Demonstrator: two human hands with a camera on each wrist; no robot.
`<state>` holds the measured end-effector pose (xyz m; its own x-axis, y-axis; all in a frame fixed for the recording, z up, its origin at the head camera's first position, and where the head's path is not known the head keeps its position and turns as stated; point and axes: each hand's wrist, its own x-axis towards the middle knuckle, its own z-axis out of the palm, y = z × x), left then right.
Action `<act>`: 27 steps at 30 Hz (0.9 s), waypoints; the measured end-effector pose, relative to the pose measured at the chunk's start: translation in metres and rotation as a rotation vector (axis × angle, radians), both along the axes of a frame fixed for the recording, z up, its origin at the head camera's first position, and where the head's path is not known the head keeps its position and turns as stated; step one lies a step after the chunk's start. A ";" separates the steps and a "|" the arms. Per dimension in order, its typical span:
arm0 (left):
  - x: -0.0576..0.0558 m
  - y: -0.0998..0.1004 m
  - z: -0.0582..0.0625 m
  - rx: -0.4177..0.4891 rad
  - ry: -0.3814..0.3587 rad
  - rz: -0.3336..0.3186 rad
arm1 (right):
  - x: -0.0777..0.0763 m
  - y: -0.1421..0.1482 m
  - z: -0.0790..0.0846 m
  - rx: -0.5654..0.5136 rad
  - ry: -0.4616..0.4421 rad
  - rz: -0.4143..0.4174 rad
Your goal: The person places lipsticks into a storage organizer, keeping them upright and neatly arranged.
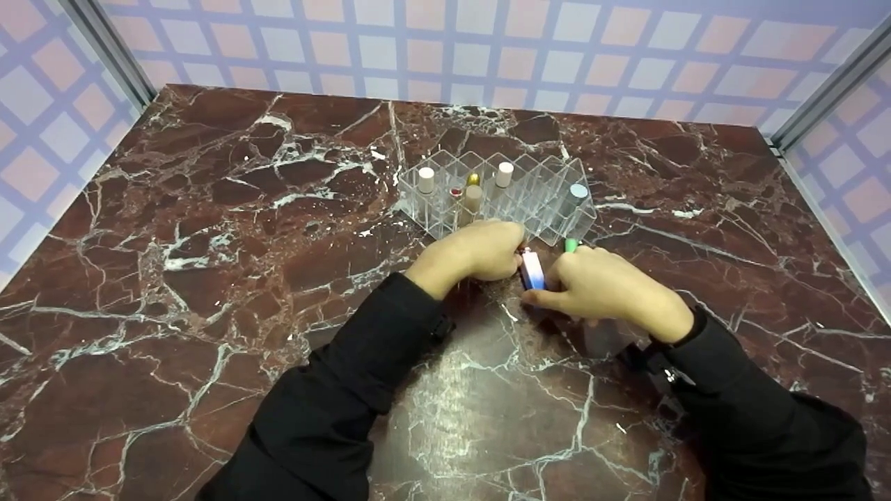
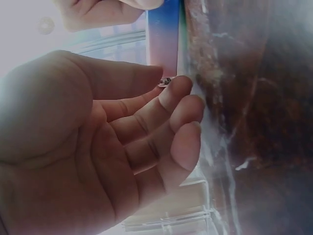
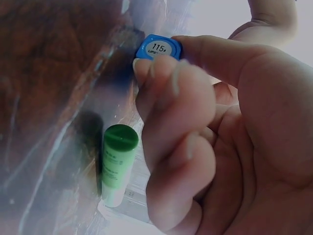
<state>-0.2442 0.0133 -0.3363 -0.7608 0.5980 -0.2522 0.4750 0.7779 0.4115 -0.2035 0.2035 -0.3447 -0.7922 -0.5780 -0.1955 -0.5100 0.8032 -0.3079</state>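
Observation:
A lipstick (image 1: 532, 268), its case fading from white-pink to blue, lies between my two hands. My right hand (image 1: 604, 284) pinches the blue end, where a round label (image 3: 158, 48) reads 115. At the pale end, my left hand (image 1: 491, 249) pinches around a small metallic fitting (image 2: 166, 82) with thumb and forefinger; its other fingers curl loosely. Below the right hand's curled fingers in the right wrist view lies a green lip balm tube (image 3: 117, 164), dark at one end. In the head view that hand partly hides it.
Just beyond the hands stands a clear compartment organizer (image 1: 536, 209). It holds several capped tubes, among them a white-capped one (image 1: 505, 174), a tan one (image 1: 472, 198) and a grey one (image 1: 576, 197). The marbled table (image 1: 174, 390) ends at checkered walls (image 1: 424, 56).

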 end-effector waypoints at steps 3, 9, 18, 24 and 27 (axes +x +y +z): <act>0.002 0.000 0.004 -0.001 0.007 -0.011 | 0.000 0.000 0.001 0.004 0.003 -0.004; 0.003 0.000 0.010 0.007 0.013 -0.026 | -0.001 0.001 0.001 0.008 -0.021 -0.022; -0.001 -0.002 0.008 0.062 -0.002 -0.006 | -0.002 0.003 0.006 -0.002 -0.014 -0.015; -0.002 -0.003 0.009 0.110 -0.014 0.003 | -0.002 0.004 0.009 -0.014 -0.034 -0.015; -0.002 -0.004 0.010 0.124 -0.013 0.005 | -0.002 0.004 0.009 -0.014 -0.038 -0.016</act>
